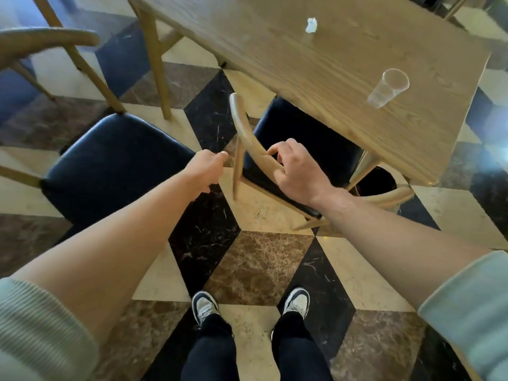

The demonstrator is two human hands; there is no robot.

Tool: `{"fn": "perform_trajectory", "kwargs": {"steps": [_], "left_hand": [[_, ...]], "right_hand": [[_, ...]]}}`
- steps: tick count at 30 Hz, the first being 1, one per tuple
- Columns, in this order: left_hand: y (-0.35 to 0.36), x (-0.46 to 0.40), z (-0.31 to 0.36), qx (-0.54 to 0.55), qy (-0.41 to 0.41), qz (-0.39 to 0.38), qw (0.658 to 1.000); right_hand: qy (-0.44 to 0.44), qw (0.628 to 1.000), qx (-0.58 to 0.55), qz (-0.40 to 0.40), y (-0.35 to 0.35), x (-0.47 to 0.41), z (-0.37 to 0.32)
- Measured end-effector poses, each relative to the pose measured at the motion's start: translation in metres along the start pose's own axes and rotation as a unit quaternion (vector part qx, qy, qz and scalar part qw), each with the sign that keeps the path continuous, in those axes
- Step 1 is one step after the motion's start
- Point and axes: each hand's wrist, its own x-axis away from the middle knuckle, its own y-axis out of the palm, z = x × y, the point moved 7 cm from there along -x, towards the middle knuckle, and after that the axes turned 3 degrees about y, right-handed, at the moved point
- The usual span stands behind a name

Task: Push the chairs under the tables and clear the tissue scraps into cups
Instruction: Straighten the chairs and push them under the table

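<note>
A wooden chair with a black seat (302,138) stands partly under the wooden table (316,59). My right hand (297,171) is closed over its curved wooden backrest (244,127). My left hand (206,169) hovers just left of the backrest, fingers loosely curled, holding nothing that I can see. On the table lie a white tissue scrap (311,25) and a clear plastic cup (389,88) standing near the right edge. A second chair with a black seat (115,166) stands out from the table at the left.
The floor is patterned in black, brown and cream tiles. My feet (250,303) stand behind the chair. A round dark bin (376,182) sits under the table's near right corner. Another chair's curved backrest (41,41) shows at the far left.
</note>
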Motion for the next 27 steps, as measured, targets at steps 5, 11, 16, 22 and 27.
{"fn": "perform_trajectory", "kwargs": {"steps": [5,11,16,22,27], "left_hand": [[-0.152,0.023,-0.030,-0.072,0.025,0.082,0.994],[-0.290,0.026,-0.052,-0.108,0.014,0.170,0.979],[-0.372,-0.014,-0.036,-0.113,0.019,0.195,0.974],[-0.467,-0.082,0.017,-0.180,0.104,0.283,0.936],[-0.511,-0.140,0.043,-0.315,0.194,0.294,0.881]], "right_hand": [[-0.021,0.997,-0.032,-0.062,0.049,-0.048,-0.124],[0.018,0.989,-0.090,-0.115,0.101,-0.102,-0.218],[0.036,0.978,-0.147,-0.145,0.152,-0.171,-0.268],[0.074,0.943,-0.250,-0.209,0.212,-0.274,-0.335],[0.097,0.897,-0.317,-0.294,0.268,-0.307,-0.398]]}}
